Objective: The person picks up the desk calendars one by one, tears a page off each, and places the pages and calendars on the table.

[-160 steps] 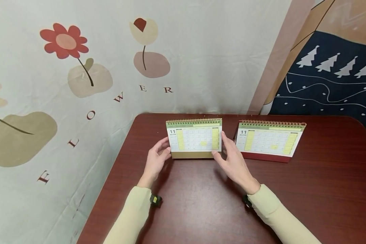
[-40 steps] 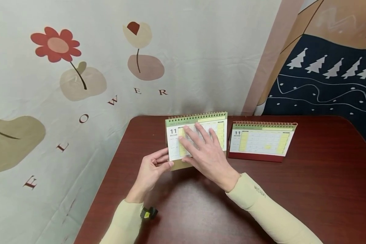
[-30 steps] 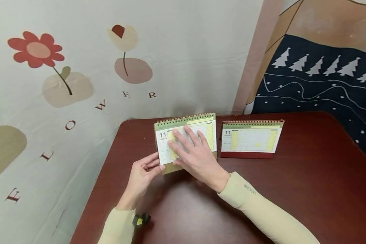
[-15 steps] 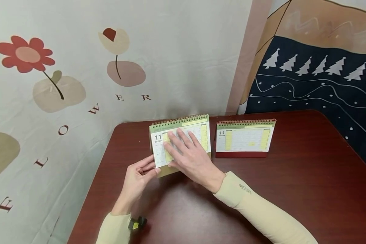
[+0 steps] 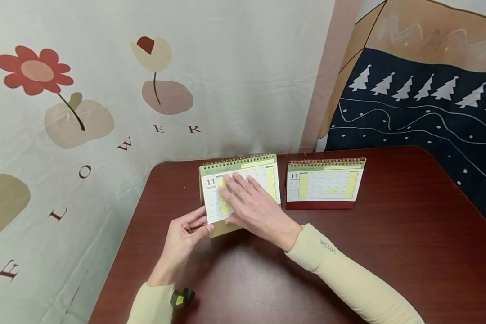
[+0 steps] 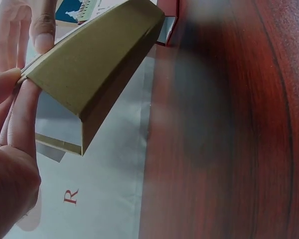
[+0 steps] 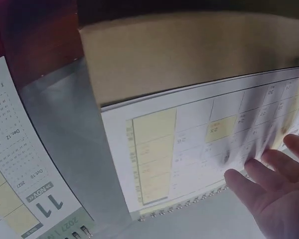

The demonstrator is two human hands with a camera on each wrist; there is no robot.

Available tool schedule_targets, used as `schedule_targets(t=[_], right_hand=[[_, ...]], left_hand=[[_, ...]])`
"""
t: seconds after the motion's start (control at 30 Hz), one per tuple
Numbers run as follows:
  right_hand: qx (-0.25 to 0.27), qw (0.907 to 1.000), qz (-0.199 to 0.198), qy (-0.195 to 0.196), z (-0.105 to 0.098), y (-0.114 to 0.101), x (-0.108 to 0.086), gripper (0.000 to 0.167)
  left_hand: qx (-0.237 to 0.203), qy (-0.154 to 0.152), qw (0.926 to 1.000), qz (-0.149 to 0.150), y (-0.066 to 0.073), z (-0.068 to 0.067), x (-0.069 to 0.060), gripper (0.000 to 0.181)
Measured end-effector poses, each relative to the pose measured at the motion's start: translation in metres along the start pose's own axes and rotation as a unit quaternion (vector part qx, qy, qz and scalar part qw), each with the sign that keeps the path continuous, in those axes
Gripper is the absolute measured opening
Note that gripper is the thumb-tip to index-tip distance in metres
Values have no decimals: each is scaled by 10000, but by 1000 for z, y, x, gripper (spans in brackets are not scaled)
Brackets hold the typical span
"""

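Observation:
A spiral-bound desk calendar point(image 5: 213, 202) with a tan base shows an "11" month page in the head view. Its left hand side is held by my left hand point(image 5: 181, 238), thumb in front and fingers behind the lower left corner. My right hand point(image 5: 263, 211) lies over the page with fingers spread and covers most of the date grid. In the left wrist view the folded tan base point(image 6: 94, 59) appears from its open end, the thumb and fingers pinching its edge. The right wrist view has the page point(image 7: 154, 154) beside the fingers point(image 7: 269, 174).
A second desk calendar point(image 5: 328, 184) with a red base stands just to the right, showing the same month. Both are at the far part of the dark red wooden table point(image 5: 389, 243). A printed curtain point(image 5: 243, 81) hangs right behind the table's back edge.
Since the oldest frame, my right hand has moved from the calendar's right edge onto its page, and the calendar has turned slightly. Over the last half second its top has dipped a little.

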State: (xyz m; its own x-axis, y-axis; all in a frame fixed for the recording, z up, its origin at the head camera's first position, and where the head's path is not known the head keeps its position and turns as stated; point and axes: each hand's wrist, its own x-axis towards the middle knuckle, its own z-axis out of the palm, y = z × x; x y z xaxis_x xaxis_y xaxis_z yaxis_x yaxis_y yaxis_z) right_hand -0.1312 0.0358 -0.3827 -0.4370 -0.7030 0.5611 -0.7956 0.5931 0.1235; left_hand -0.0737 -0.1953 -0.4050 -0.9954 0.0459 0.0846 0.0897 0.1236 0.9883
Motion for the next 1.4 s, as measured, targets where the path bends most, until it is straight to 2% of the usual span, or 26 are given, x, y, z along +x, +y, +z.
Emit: schedule_targets(t=[0.13,0.47,0.73,0.83,1.03,1.13,1.27,1.4], right_hand=[[91,9998,-25,154,0,-1,1,70],[-457,9981,-375,187,0,-4,5,63],[-764,9955,-404,388,1,-6,8,58],[-692,9960,-426,370,1,-4,7,61],[195,9992,-311,152,1,7,2,78],[424,9989,-160,129,1,14,-1,82],[392,9990,-13,204,0,17,-3,80],[42,9993,-173,322,0,12,-2,72]], left_hand=[[95,28,9999,49,2,-3,-1,54],[340,-89,9992,172,6,-5,-1,50],[394,-95,9988,260,7,-6,-1,50],[342,-134,9990,239,6,-7,-1,51],[34,-193,9996,202,2,-9,-1,54],[-33,-193,9996,220,1,-10,0,54],[-21,-260,9993,258,1,-11,1,53],[92,-195,9995,234,3,-11,-1,51]])
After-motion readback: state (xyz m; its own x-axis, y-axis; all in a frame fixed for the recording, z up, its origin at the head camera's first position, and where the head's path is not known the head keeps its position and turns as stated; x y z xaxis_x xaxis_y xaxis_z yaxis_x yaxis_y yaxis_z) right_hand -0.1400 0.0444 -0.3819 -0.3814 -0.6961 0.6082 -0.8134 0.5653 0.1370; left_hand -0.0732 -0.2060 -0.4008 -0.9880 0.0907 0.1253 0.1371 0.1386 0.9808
